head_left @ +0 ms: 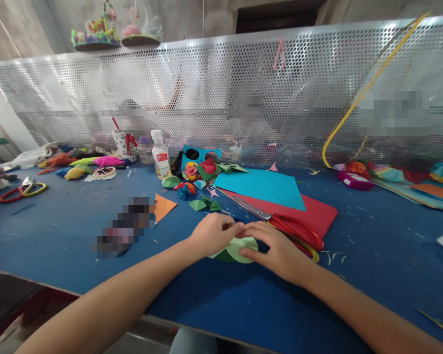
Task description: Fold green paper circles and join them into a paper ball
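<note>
Surface: blue worktable (77,236) backed by a perforated metal screen (221,88).
Item in hand: light green paper disc (239,248), lying flat on the table. Left hand (214,232) pinches its upper edge with fingers closed; right hand (276,246) presses fingertips on it, not gripping.
Beyond the grip: red-handled scissors (291,227) just past the right hand, on red paper (317,211) and cyan paper (266,189).
Further off: finished folded green pieces (205,204), glue bottle (161,156).
Progress, judged: disc cut out, folding underway.
</note>
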`<state>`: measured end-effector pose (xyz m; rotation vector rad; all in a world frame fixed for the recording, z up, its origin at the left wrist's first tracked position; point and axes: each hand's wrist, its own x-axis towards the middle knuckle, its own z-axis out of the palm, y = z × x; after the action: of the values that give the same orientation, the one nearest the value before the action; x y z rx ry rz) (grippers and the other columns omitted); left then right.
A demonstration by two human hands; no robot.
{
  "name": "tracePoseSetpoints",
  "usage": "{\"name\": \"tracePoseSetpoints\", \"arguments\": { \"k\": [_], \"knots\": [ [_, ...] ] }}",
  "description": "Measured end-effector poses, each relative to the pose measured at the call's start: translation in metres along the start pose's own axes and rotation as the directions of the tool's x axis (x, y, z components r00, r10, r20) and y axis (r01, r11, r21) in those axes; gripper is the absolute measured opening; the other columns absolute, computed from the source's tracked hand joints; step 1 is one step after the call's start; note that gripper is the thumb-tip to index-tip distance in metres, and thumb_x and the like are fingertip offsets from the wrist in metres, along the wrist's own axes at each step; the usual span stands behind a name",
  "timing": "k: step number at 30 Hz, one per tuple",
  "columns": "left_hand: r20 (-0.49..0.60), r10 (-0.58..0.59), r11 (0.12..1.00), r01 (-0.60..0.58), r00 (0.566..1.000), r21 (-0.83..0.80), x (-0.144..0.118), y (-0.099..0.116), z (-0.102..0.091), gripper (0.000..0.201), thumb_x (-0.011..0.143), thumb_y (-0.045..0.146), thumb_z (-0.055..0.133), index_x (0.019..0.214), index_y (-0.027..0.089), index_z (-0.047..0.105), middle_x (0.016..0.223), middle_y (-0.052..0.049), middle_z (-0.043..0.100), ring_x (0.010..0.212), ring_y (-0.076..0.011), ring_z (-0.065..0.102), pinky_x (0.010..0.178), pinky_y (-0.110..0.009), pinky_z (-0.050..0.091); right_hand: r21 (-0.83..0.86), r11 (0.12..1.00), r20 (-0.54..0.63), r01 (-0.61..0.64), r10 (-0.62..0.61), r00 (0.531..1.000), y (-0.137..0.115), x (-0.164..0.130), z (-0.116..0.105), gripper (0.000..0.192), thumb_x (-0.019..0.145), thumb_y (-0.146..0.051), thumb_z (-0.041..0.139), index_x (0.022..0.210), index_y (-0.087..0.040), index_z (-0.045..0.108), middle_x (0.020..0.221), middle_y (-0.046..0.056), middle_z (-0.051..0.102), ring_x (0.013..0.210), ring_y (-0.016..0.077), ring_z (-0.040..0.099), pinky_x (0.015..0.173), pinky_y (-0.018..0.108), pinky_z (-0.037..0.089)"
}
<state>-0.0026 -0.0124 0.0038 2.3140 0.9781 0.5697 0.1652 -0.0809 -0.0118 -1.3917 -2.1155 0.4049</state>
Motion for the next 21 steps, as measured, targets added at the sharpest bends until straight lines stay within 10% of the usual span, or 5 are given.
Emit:
{"name": "tracePoseSetpoints", "arguments": {
  "k": [6, 21],
  "knots": [
    [-0.272, -0.109, 0.918, -0.008, 0.956, -0.396, 0.0, 0.011, 0.011, 0.042, 0.081, 0.05, 0.04, 0.059, 0.016, 0.052, 0.043, 0.006, 0.029, 0.041, -0.0071, 0.026, 0.041, -0.021, 0.022, 0.151, 0.984, 0.114, -0.094, 0.077, 0.991, -0.026, -0.004, 0.006, 0.03, 0.077, -0.048, 0.054, 0.083, -0.021, 0.063, 0.072, 0.001, 0.062, 0.065, 0.0152, 0.055, 0.059, 0.025, 0.041],
    [-0.101, 0.105, 0.941, -0.132, 0.989, -0.31, -0.002, 0.016, 0.011, 0.029, 0.086, 0.036, 0.038, 0.097, 0.016, 0.058, 0.083, -0.003, 0.06, 0.074, -0.0131, 0.053, 0.062, -0.022, 0.041, 0.309, 0.932, 0.024, -0.189, 0.191, 0.981, -0.013, -0.004, 0.003, 0.026, 0.083, -0.026, 0.041, 0.059, -0.017, 0.044, 0.053, -0.004, 0.037, 0.05, 0.0088, 0.032, 0.046, 0.022, 0.025]
  ]
}}
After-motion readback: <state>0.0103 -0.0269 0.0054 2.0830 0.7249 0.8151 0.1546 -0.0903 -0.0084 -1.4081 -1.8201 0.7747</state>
